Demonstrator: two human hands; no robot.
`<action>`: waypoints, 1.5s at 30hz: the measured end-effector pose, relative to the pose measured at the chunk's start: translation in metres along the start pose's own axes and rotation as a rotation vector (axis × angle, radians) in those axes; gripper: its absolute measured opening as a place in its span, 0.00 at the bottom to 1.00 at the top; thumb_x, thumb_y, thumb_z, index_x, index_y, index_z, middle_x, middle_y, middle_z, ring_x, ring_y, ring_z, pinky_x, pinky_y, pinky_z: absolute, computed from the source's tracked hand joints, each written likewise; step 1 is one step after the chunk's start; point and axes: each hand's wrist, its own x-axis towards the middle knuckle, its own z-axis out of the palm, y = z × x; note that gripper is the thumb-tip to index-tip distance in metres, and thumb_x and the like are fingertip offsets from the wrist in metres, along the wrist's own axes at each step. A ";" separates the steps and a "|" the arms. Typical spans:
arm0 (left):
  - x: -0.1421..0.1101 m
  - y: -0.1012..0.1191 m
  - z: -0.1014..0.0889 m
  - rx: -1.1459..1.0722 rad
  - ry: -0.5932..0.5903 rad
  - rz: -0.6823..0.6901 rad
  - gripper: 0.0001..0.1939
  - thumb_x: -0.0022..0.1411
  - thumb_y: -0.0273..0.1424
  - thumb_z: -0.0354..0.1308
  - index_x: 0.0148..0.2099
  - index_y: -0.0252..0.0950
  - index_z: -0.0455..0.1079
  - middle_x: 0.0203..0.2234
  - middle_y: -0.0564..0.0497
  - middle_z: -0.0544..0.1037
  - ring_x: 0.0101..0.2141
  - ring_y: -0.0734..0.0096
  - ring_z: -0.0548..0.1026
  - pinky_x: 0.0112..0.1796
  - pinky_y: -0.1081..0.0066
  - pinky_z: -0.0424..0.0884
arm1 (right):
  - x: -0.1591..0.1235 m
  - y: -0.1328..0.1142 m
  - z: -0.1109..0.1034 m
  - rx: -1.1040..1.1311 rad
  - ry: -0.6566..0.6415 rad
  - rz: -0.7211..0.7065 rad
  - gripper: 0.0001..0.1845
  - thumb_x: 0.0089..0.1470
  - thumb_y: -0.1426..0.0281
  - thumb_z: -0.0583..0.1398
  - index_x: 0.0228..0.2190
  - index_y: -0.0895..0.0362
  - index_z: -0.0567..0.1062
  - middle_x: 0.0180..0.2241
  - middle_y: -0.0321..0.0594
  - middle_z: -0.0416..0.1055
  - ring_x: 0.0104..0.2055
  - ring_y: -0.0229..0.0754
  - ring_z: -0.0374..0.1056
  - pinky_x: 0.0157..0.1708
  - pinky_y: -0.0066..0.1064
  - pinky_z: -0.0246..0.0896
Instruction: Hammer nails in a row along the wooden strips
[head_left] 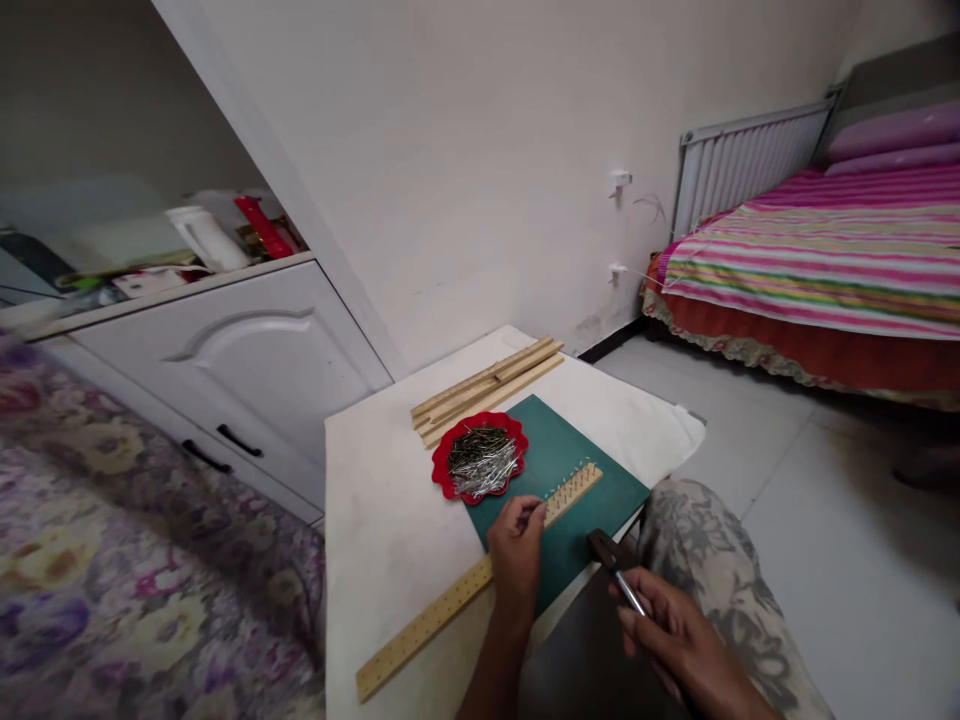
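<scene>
Wooden strip [424, 628]: slants up-rightward beneath left grip [517, 545], dotted end below-left over counter [375, 520], nailed end up-right on green mat [540, 430]. Left grip: pinched close beside nails [573, 487]; hold on one impossible to tell. Right grip [667, 625], farther from strip: wrapped around hammer [624, 582], head up-left.

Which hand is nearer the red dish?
Left. Your left hand is at the wooden strip, just this side of the red dish; your right hand, holding a tool, is farther.

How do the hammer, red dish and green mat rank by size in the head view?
Largest to smallest:
1. Green mat, partly covered
2. Red dish
3. Hammer, its handle partly hidden by the right hand
</scene>
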 end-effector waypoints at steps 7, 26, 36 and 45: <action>0.003 -0.007 0.004 0.063 -0.009 0.063 0.09 0.56 0.35 0.54 0.32 0.35 0.72 0.27 0.51 0.75 0.30 0.70 0.73 0.33 0.73 0.67 | 0.000 -0.001 -0.004 0.016 0.019 0.023 0.21 0.51 0.53 0.56 0.38 0.57 0.64 0.18 0.27 0.64 0.10 0.25 0.46 0.09 0.18 0.38; 0.001 -0.009 0.007 0.197 -0.046 0.154 0.10 0.59 0.33 0.52 0.31 0.37 0.72 0.26 0.53 0.73 0.29 0.73 0.71 0.32 0.75 0.65 | 0.008 -0.018 -0.004 0.083 -0.039 -0.015 0.20 0.56 0.53 0.53 0.39 0.57 0.64 0.19 0.29 0.66 0.10 0.26 0.49 0.09 0.19 0.36; -0.001 -0.008 0.007 0.224 -0.059 0.153 0.10 0.58 0.28 0.50 0.27 0.37 0.70 0.22 0.55 0.69 0.26 0.75 0.67 0.28 0.76 0.59 | 0.040 -0.058 0.018 0.072 -0.097 -0.093 0.17 0.56 0.56 0.53 0.37 0.57 0.66 0.20 0.29 0.68 0.09 0.26 0.49 0.09 0.19 0.39; -0.001 -0.010 0.009 0.240 -0.057 0.118 0.09 0.56 0.27 0.50 0.27 0.37 0.70 0.23 0.55 0.70 0.27 0.75 0.68 0.28 0.76 0.58 | 0.047 -0.057 0.020 0.012 -0.086 -0.088 0.16 0.56 0.56 0.53 0.35 0.57 0.65 0.20 0.28 0.67 0.09 0.26 0.49 0.09 0.19 0.39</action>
